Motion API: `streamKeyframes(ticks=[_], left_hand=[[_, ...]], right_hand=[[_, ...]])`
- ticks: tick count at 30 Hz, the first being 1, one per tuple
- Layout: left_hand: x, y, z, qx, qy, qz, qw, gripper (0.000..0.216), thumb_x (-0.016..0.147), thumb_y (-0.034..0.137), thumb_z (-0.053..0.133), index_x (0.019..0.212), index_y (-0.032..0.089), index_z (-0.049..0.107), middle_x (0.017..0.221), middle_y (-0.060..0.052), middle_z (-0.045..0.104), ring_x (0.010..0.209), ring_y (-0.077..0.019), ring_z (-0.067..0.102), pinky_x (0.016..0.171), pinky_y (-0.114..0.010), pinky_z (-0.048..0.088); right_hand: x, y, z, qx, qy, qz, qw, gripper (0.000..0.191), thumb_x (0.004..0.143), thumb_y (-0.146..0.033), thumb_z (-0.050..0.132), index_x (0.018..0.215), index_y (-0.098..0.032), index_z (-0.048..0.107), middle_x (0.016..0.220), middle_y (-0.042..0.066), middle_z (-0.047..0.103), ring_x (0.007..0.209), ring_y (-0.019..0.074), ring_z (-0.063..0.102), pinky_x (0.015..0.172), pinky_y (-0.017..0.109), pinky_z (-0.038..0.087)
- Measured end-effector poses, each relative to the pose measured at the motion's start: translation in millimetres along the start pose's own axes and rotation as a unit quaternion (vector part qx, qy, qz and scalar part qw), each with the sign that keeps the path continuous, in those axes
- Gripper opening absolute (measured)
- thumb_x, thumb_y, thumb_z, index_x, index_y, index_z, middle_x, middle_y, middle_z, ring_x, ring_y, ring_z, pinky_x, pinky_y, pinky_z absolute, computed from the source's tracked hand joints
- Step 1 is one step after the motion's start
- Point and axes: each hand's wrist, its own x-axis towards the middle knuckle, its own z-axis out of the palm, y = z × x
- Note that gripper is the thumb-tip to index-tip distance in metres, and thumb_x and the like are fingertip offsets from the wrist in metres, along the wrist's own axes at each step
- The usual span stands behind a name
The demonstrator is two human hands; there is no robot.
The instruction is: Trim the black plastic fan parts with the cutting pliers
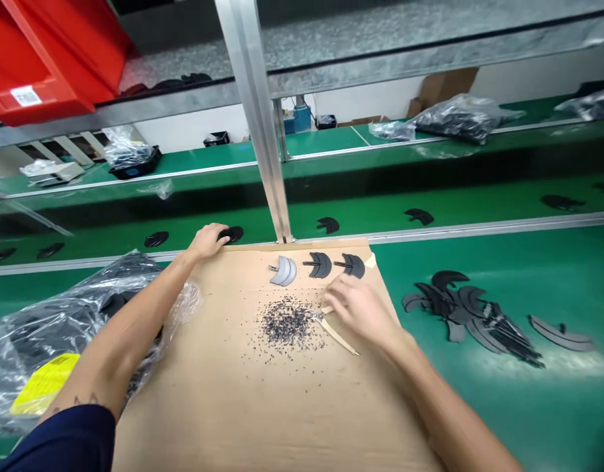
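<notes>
My left hand (207, 242) reaches to the far edge of the brown board (223, 406), its thumb and fingers closed on a black curved plastic piece (232, 233) at the green belt. Slightly blurred, my right hand (357, 305) hovers with loosely bent fingers and nothing visible in them. Beneath it lie nippers (337, 335) with pale handles, one handle partly hidden by the hand. Just beyond are two dark curved pieces with stems, one to the left (321, 265) and one to the right (354, 265), and a grey curved piece (285, 271). Tiny black bits (286, 322) form a scattered pile.
Loose dark curved parts (459, 305) are heaped on the green table at right. A clear plastic bag (86, 308) of dark parts lies under my left arm. A metal post (263, 124) rises behind the board. A red bin (61, 59) sits on the overhead shelf.
</notes>
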Motion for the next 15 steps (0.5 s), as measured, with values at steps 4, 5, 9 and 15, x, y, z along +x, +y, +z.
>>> streamKeyframes(ticks=[4, 5, 9, 15], left_hand=[[-58, -27, -15, -0.017, -0.006, 0.059, 0.998, 0.043, 0.093, 0.04, 0.045, 0.124, 0.017, 0.065, 0.136, -0.014, 0.065, 0.13, -0.0325, 0.057, 0.114, -0.048, 0.044], [-78, -36, -21, -0.024, -0.015, 0.081, 0.996, 0.044, 0.094, 0.043, 0.044, 0.121, 0.018, 0.067, 0.133, -0.014, 0.068, 0.127, -0.0324, 0.059, 0.113, -0.048, 0.045], [-168, -64, -57, -0.037, -0.058, 0.082, 0.994, 0.049, 0.097, 0.055, 0.041, 0.116, 0.02, 0.07, 0.125, -0.012, 0.073, 0.118, -0.0297, 0.066, 0.107, -0.043, 0.051], [-254, -86, -107, -0.021, -0.067, -0.009, 0.997, 0.048, 0.099, 0.053, 0.042, 0.115, 0.019, 0.072, 0.121, -0.01, 0.074, 0.113, -0.0258, 0.068, 0.104, -0.039, 0.052]], right_hand=[[61, 40, -5, -0.039, 0.026, 0.043, 0.998, 0.024, 0.093, -0.011, 0.053, 0.088, -0.017, 0.075, 0.09, 0.008, 0.072, 0.083, 0.0213, 0.065, 0.073, 0.032, 0.049], [80, 51, -4, -0.043, 0.035, 0.052, 0.997, 0.025, 0.091, -0.009, 0.053, 0.091, -0.016, 0.076, 0.093, 0.01, 0.072, 0.084, 0.0221, 0.065, 0.073, 0.032, 0.049], [152, 77, 6, -0.034, 0.079, 0.09, 0.992, 0.026, 0.085, -0.005, 0.061, 0.103, -0.012, 0.079, 0.099, 0.014, 0.071, 0.074, 0.0181, 0.061, 0.07, 0.032, 0.047], [220, 80, 25, 0.021, 0.1, 0.127, 0.987, 0.036, 0.079, -0.023, 0.079, 0.047, -0.011, 0.069, 0.04, -0.003, 0.043, 0.037, 0.0027, 0.025, 0.048, 0.034, 0.029]])
